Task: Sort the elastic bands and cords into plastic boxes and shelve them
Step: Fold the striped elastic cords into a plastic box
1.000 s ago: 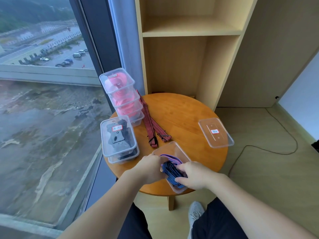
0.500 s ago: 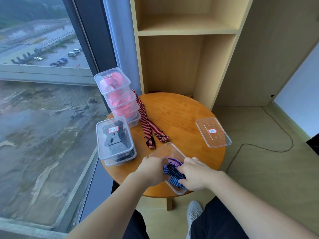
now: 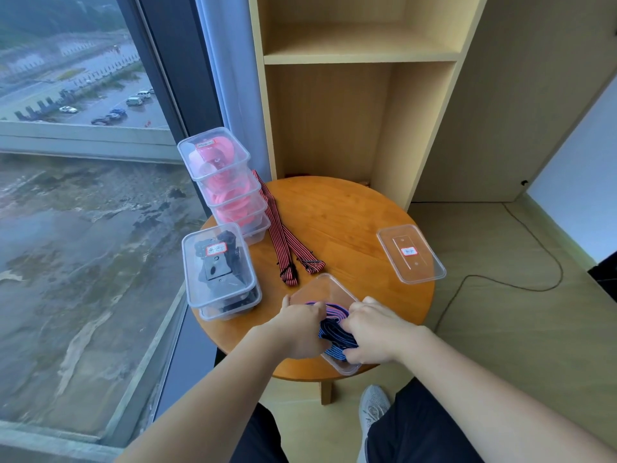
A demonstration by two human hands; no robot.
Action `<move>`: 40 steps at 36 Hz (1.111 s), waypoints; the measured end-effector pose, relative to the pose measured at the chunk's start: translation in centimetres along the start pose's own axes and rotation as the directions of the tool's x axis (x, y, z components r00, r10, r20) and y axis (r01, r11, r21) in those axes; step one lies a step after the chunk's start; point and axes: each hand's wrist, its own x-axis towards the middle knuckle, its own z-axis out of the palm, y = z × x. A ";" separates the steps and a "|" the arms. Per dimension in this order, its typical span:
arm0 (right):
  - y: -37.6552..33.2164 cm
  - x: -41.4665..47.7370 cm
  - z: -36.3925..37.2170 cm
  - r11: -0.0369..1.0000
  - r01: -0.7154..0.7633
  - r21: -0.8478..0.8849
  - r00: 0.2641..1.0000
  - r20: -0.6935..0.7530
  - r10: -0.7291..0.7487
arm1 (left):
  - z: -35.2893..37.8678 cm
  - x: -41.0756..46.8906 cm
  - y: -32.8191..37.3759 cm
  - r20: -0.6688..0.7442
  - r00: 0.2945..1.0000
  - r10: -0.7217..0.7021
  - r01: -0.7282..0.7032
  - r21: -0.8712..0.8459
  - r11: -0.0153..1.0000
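An open clear plastic box (image 3: 329, 288) sits at the near edge of the round wooden table (image 3: 340, 212). A bundle of blue and pink striped elastic bands (image 3: 332, 324) lies in it. My left hand (image 3: 297, 325) and my right hand (image 3: 374, 332) both grip the bundle from either side inside the box. A red striped band (image 3: 283, 242) lies loose on the table. The box's lid (image 3: 410, 253), with a red label, rests to the right.
A stack of lidded boxes with pink bands (image 3: 227, 185) stands at the table's back left. Two stacked boxes of black bands (image 3: 220, 272) stand in front of them. A wooden shelf unit (image 3: 360, 58) rises behind the table. A window is left, a cable (image 3: 521, 285) on the floor right.
Both hands have stayed on the striped bundle in the box, working it slightly. The view has shifted a little; nothing else on the table moved.
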 end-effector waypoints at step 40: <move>-0.1 0.5 -0.6 0.983 -0.096 0.158 0.994 -0.040 0.104 | 0.2 -0.3 0.9 -0.093 0.995 -0.033 0.044 0.117 0.992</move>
